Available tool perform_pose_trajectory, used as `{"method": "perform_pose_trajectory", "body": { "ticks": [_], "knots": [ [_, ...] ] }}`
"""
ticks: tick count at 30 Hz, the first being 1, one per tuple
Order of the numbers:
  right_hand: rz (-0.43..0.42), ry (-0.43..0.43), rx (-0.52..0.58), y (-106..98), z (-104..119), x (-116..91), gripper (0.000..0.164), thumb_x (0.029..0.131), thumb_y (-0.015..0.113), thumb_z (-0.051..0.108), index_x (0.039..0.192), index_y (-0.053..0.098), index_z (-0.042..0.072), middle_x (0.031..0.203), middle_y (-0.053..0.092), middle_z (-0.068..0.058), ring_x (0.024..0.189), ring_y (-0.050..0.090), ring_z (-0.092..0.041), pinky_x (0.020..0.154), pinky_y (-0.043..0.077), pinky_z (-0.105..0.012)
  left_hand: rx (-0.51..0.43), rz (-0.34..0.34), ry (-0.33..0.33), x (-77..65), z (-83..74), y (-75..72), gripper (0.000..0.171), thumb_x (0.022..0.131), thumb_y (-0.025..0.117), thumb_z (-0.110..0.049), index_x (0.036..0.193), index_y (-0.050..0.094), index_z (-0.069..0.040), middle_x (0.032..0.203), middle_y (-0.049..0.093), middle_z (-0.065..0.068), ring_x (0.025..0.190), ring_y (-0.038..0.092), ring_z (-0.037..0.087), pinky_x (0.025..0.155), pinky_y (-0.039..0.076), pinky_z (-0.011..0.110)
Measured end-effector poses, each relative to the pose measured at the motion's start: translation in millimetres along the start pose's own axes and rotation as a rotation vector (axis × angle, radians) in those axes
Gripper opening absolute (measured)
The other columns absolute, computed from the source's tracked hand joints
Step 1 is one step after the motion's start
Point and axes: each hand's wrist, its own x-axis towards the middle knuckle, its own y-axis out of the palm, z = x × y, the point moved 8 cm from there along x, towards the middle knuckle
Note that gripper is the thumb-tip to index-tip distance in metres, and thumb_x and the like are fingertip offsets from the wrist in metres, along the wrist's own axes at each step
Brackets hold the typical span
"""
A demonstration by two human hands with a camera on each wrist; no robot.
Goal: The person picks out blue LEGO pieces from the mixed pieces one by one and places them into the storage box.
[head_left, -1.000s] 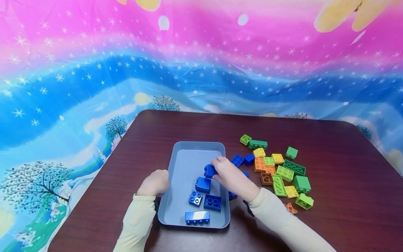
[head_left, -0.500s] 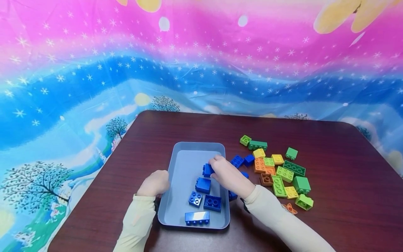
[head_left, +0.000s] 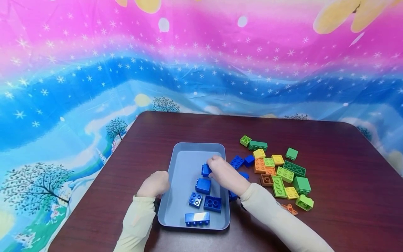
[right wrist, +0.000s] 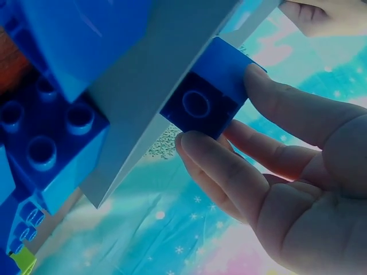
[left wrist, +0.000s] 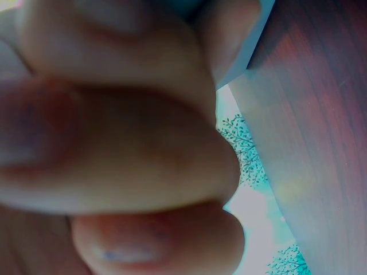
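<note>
Inside the grey tray [head_left: 185, 161], toward its right side, my right hand [head_left: 227, 175] pinches a small blue brick [head_left: 206, 170] between thumb and fingers. From the right wrist view, this brick's hollow underside [right wrist: 196, 103] shows a single tube. My left hand [head_left: 154, 183] grips the tray's left rim with curled fingers; its knuckles fill much of the left wrist view. Below the held brick, the tray bears another blue brick [head_left: 203, 185], a four-stud blue brick [head_left: 195, 199], an upturned blue brick [head_left: 212, 203] and a long blue brick [head_left: 197, 218] on its side.
Right of the tray, blue bricks [head_left: 237, 162] lie near its rim, some partly hidden by my right arm. Beyond them spreads a cluster of green [head_left: 285, 173], yellow [head_left: 278, 159] and orange bricks [head_left: 259, 165]. An orange flower-shaped piece [head_left: 290, 209] lies by my right sleeve.
My right hand has shifted slightly left over the tray, carrying the small blue brick with it. The left hand stays at the rim.
</note>
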Motion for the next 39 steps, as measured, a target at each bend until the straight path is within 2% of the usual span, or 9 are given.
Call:
{"method": "perform_pose_trajectory", "body": {
  "ticks": [16, 26, 39],
  "knots": [
    [0.048, 0.018, 0.014, 10.1, -2.3, 5.7, 0.028, 0.078, 0.068, 0.009, 0.101, 0.059, -0.004, 0.086, 0.054, -0.012, 0.077, 0.057, -0.019, 0.070, 0.050, -0.029, 0.011, -0.017, 0.026, -0.2, -0.8, -1.3, 0.031, 0.080, 0.039, 0.007, 0.053, 0.039, -0.008, 0.043, 0.040, 0.003, 0.033, 0.040, 0.011, 0.034, 0.033, 0.022],
    [0.088, 0.022, 0.048, 17.9, -3.9, 7.0, 0.029, 0.079, 0.067, 0.010, 0.103, 0.059, -0.003, 0.086, 0.054, -0.011, 0.080, 0.055, -0.018, 0.068, 0.050, -0.028, -0.001, -0.016, 0.021, 0.2, -0.3, -0.3, 0.030, 0.081, 0.040, 0.007, 0.054, 0.042, -0.007, 0.045, 0.042, 0.005, 0.033, 0.042, 0.012, 0.035, 0.036, 0.023],
    [0.108, 0.012, 0.028, 25.4, -6.7, 8.2, 0.029, 0.080, 0.067, 0.010, 0.104, 0.059, -0.003, 0.086, 0.054, -0.010, 0.080, 0.054, -0.018, 0.069, 0.050, -0.028, 0.007, -0.015, 0.014, -0.7, -0.7, -1.3, 0.030, 0.081, 0.041, 0.007, 0.053, 0.043, -0.006, 0.044, 0.043, 0.005, 0.033, 0.043, 0.013, 0.035, 0.037, 0.024]
  ]
}}
